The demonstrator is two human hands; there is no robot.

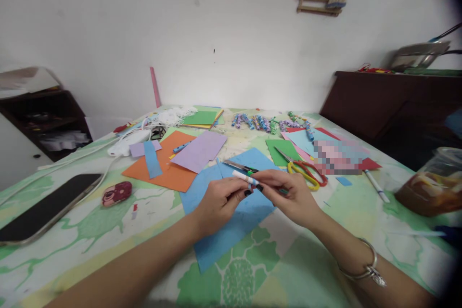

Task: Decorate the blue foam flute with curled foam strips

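Note:
My left hand (218, 199) and my right hand (288, 195) meet over a blue paper sheet (231, 231) at the table's middle. Both pinch a thin white stick (242, 176) that has a blue paper strip wound round it near my fingertips. The fingers of both hands are closed on it. A pair of green-handled scissors (240, 167) lies just behind the stick. Red-and-yellow scissors (306, 171) lie to the right of my right hand, on the table beside a green paper piece (279, 151).
Orange paper (169, 166), purple paper (200, 150) and more coloured sheets lie behind. Several rolled paper curls (256, 122) sit at the back. A phone (46, 207) and a small red object (116, 193) lie left. A white pen (376, 186) and a plastic container (433, 183) are right.

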